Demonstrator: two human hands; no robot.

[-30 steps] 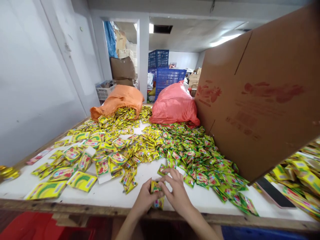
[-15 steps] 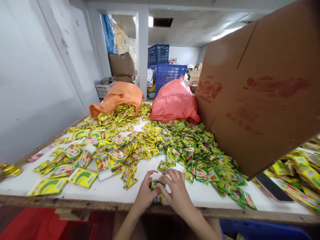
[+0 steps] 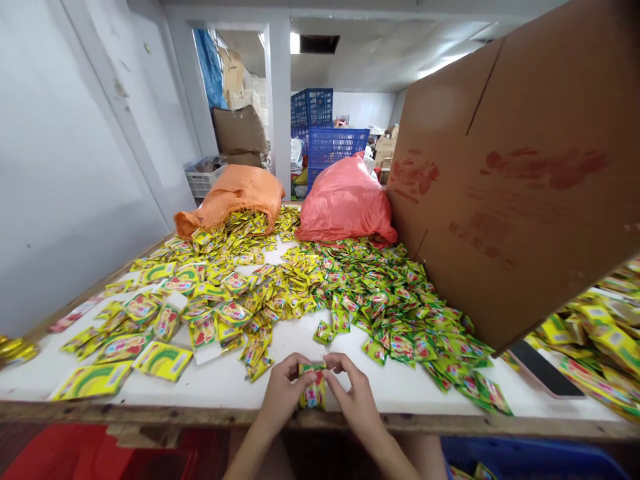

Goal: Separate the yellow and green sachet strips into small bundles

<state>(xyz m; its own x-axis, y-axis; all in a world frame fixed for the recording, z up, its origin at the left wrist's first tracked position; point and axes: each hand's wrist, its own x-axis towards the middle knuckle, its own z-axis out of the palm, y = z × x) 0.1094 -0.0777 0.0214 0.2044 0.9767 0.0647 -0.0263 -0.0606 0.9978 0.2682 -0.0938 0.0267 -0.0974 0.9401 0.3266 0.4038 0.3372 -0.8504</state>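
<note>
Close to the table's front edge, a small yellow-and-green printed packet (image 3: 313, 392) is pinched between both hands. My left hand (image 3: 284, 390) has thumb and fingers closed on its left side. On the opposite side, the thumb and fingertips of my right hand (image 3: 353, 390) are closed on it near the top corner. Whether more than one packet is in the grip I cannot tell. Just beyond the hands lie a couple of loose green packets (image 3: 324, 331). A heap of green packets (image 3: 385, 300) spreads to the right, and yellow packets (image 3: 270, 293) spread to the left.
Behind the heaps rest an orange sack (image 3: 240, 190) with packets spilling out and a red sack (image 3: 347, 200). A big cardboard box (image 3: 500, 180) leans in from the right, with a phone (image 3: 545, 370) below it. Larger yellow packs (image 3: 163, 360) lie at left.
Both hands have drawn slightly lower and nearer me. The right fingers, earlier spread over the packet, now pinch its side, and more of the packet's front shows.
</note>
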